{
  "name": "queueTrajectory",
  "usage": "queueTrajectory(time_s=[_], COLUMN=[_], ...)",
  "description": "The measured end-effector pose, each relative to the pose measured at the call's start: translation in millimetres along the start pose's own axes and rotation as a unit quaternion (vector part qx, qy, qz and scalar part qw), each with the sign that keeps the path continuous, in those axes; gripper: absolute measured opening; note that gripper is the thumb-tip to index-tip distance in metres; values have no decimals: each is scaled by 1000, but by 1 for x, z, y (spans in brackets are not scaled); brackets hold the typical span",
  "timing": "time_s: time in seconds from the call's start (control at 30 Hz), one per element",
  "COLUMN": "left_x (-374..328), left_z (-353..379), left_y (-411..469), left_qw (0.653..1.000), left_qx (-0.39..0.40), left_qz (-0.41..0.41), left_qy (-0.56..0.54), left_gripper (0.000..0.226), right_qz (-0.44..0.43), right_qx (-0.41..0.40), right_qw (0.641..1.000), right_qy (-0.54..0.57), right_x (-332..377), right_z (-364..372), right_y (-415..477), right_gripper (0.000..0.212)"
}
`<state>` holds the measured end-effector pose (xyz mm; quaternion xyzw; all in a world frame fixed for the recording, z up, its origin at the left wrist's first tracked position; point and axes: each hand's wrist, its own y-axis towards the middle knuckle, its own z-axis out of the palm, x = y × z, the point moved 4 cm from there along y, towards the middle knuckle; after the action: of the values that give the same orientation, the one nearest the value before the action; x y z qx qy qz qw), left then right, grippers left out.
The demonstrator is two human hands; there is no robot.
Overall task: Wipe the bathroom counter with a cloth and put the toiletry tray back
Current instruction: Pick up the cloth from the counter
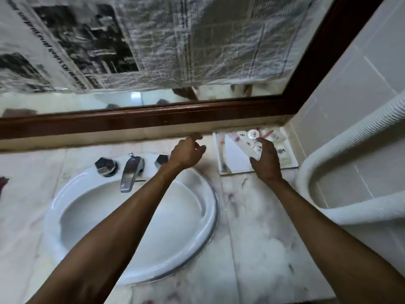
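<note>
A white toiletry tray (pixel 232 160) lies on the marble counter (pixel 258 227) in the back right corner, under the mirror frame. It holds several small wrapped packets and a round clear cap. My right hand (pixel 266 160) hovers over the tray's near middle with fingers spread, holding nothing. My left hand (pixel 188 152) hangs just left of the tray, fingers loosely curled and apart, empty. A dark red cloth (pixel 3 183) peeks in at the far left edge of the counter.
A white oval sink (pixel 210 207) is set in the counter, with a chrome tap (pixel 130 172) and two dark faceted knobs behind it. A brown-framed mirror (pixel 153 121), partly covered with newspaper, runs along the back. A ribbed white hose (pixel 350 159) curves along the tiled right wall.
</note>
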<state>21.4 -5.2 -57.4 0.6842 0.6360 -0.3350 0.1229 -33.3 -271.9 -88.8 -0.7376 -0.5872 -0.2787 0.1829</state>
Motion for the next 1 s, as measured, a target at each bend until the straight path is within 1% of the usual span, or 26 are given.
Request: queueTrajectory(time_s=[0.07, 0.2, 0.33, 0.4, 0.53, 0.63, 0.77, 0.87, 1.0], left_x=[20, 81, 164, 208, 287, 344, 406, 445, 496], left_z=[-33, -102, -164, -190, -233, -257, -279, -292, -304], left_y=[-32, -96, -163, -197, -260, -298, -334, -347, -348], left_qw=[999, 996, 990, 987, 980, 971, 963, 955, 944], left_qx=[-25, -84, -139, -157, -181, -206, -212, -222, -225], left_qz=[19, 30, -3, -28, -72, -108, -153, -181, -223], left_qy=[6, 6, -32, -35, -36, -48, -65, -74, -96], left_gripper=[39, 34, 33, 29, 33, 33, 33, 34, 36], right_qz=[-31, -92, -167, -184, -216, -247, -258, -266, -247], right_qx=[14, 35, 62, 80, 117, 163, 235, 275, 315], right_qw=[999, 994, 980, 975, 964, 949, 931, 921, 914], right_qy=[33, 49, 88, 95, 100, 110, 104, 74, 64], right_x=[48, 153, 258, 305, 386, 432, 467, 488, 512], right_z=[17, 61, 115, 144, 202, 243, 296, 332, 381], right_y=[0, -11, -47, -73, -134, -177, -218, -233, -239], right_gripper=[59, 48, 48, 44, 35, 34, 37, 37, 39])
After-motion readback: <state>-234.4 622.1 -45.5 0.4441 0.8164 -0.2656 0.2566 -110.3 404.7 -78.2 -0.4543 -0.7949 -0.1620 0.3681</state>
